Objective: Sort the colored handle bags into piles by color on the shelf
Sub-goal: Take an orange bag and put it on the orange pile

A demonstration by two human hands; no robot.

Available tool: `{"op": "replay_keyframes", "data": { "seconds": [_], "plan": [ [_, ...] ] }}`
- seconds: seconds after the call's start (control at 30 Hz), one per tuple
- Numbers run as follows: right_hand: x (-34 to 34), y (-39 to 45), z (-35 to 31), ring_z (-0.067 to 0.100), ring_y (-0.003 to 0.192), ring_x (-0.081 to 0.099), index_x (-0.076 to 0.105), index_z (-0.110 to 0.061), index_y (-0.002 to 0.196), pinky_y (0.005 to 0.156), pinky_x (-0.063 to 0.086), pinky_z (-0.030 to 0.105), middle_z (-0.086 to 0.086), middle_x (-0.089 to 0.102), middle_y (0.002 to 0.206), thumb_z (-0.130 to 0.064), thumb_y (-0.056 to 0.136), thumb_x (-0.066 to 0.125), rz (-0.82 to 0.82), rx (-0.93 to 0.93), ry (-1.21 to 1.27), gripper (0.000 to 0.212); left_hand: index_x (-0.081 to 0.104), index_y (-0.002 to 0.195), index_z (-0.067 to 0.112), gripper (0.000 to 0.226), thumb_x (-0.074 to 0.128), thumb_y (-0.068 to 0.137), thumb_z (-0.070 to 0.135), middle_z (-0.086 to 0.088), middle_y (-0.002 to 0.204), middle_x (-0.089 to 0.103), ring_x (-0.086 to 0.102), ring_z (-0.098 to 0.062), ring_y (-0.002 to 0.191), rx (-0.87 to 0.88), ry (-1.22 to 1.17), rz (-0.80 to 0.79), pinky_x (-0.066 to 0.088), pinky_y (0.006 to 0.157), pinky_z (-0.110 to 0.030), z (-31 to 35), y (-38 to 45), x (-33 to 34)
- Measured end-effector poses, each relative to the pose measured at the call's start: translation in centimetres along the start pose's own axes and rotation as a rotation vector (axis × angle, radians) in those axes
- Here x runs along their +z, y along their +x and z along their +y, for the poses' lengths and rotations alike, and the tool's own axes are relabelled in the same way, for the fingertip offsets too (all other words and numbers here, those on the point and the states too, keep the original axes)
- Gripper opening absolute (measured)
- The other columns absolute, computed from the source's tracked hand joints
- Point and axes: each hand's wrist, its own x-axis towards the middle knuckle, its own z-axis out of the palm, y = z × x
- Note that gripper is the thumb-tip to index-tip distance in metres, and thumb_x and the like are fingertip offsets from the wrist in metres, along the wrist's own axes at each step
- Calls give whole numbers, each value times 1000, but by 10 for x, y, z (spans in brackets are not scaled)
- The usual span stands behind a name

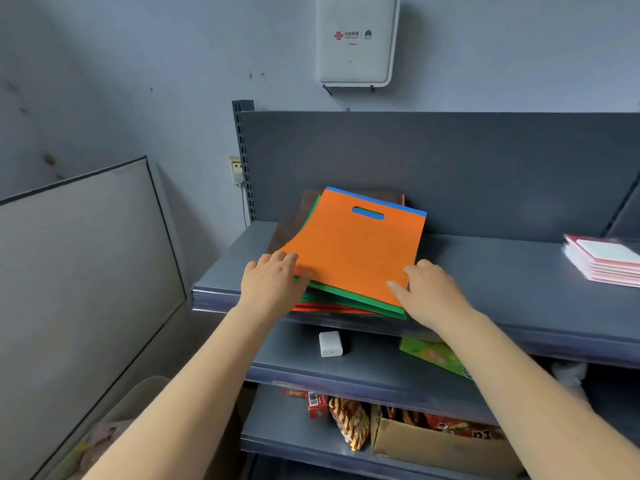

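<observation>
Left hand (273,277) and right hand (426,289): fingers pinching near corners of orange bag (356,251). Bag: topmost on mixed stack (349,303), top shelf (485,271). Likely light, floppy, non-woven; best taken by near edge or, farther back, the handle slot (368,213).

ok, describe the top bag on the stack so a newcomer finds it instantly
On the grey shelf lies one mixed stack of bags. The orange bag lies on top, between the left hand and right hand. It is the only orange one, its cut-out handle showing blue.
</observation>
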Motion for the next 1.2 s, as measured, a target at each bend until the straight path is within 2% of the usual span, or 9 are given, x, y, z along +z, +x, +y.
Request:
{"op": "replay_keyframes", "data": {
  "seconds": [0.2,0.3,0.4,0.47,0.63,0.83,0.97,1.1,1.2],
  "plan": [
    [16,27,11,21,85,51,50,-16,85,67,38,30,2,51,90,-53,93,45,47,228,162,39,60,114,18,43,39,96,51,-3,111,59,53,-25,108,41,-95,-26,35,89,-32,-11,35,30],
    [22,33,16,18,69,50,50,-14,68,51,31,29,0,53,71,-51,90,54,111,335,258,43,63,114,18,41,44,94,49,-3,105,60,53,-25,104,93,-208,17,38,88,-32,-9,36,38],
    [24,37,24,16,57,49,54,-8,56,47,29,26,5,54,57,-45,87,62,142,417,366,49,62,118,17,43,46,93,48,-4,107,61,54,-26,104,159,-258,35,37,88,-33,-7,34,40],
    [25,36,29,19,59,50,54,-8,57,49,31,28,8,56,59,-37,85,68,191,456,467,42,60,123,18,44,46,94,48,-1,116,61,53,-23,109,205,-296,16,36,90,-31,-5,35,41],
    [26,34,47,30,82,55,58,-9,75,65,38,32,8,59,78,-16,84,69,325,505,614,17,58,125,20,43,46,95,47,5,123,60,51,-18,115,256,-374,-32,38,93,-29,-5,47,41],
    [28,30,72,30,83,52,56,-6,88,67,38,32,11,58,87,-13,89,62,379,586,637,9,59,121,13,47,55,90,48,-3,123,59,50,-24,116,12,-375,-62,43,91,-35,-25,73,43],
    [33,27,76,28,81,54,56,-10,89,64,37,31,6,60,84,-9,88,60,424,584,674,5,61,105,7,47,67,81,47,-9,107,61,54,-30,103,-140,-418,-85,47,83,-40,-43,87,42],
    [37,22,76,16,68,52,59,-16,88,55,36,22,-8,58,72,-5,88,57,520,571,787,11,56,78,5,36,73,79,36,-20,87,58,56,-37,88,-197,-400,-83,41,65,-39,-51,94,36],
    [39,17,76,10,68,54,60,-20,88,56,38,22,-10,61,74,-5,89,54,567,568,865,16,66,89,3,27,76,78,25,-16,84,58,56,-34,84,-239,-436,-73,42,67,-37,-54,98,33]
  ]
}}
